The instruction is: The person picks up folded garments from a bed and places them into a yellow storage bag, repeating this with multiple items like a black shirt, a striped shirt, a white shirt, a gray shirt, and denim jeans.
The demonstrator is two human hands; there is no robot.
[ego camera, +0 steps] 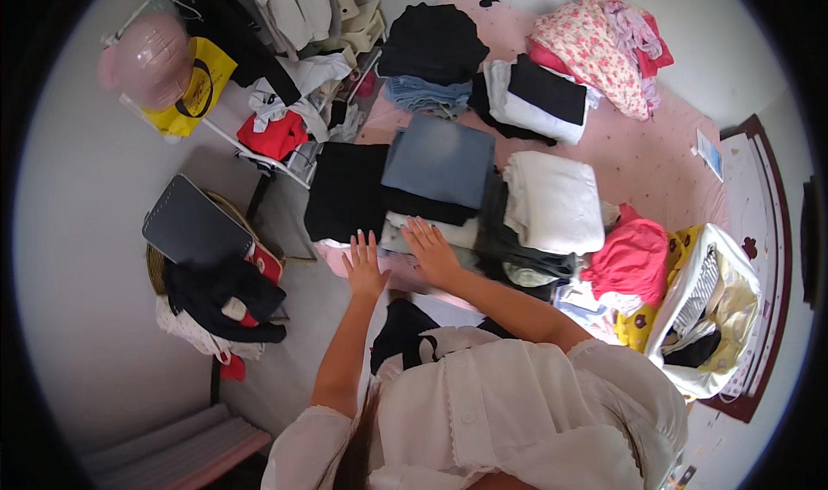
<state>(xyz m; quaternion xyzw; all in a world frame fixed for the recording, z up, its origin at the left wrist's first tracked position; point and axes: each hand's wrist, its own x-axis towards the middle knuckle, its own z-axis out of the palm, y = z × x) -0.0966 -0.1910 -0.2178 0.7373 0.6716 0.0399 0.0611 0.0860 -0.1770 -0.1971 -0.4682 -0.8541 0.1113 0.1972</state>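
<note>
My left hand (365, 269) has its fingers spread at the front edge of a folded black garment (347, 189), and it holds nothing. My right hand (432, 253) lies open with fingers apart against the front of a stack of folded clothes. On top of that stack is a folded blue-grey garment (440, 160), with a black layer (427, 206) and a white folded garment (462, 233) beneath. To the right, a pile of folded white cloth (553, 199) rests on dark garments (527, 257). Whether my fingertips press on the fabric, I cannot tell.
Farther back on the pink bedspread (647, 144) are a black clothes pile (433, 43), folded denim (428, 95) and a floral bundle (582, 43). A yellow-lined laundry basket (731, 322) stands at right. At left are a loaded chair (223, 296) and a clothes rack (255, 157).
</note>
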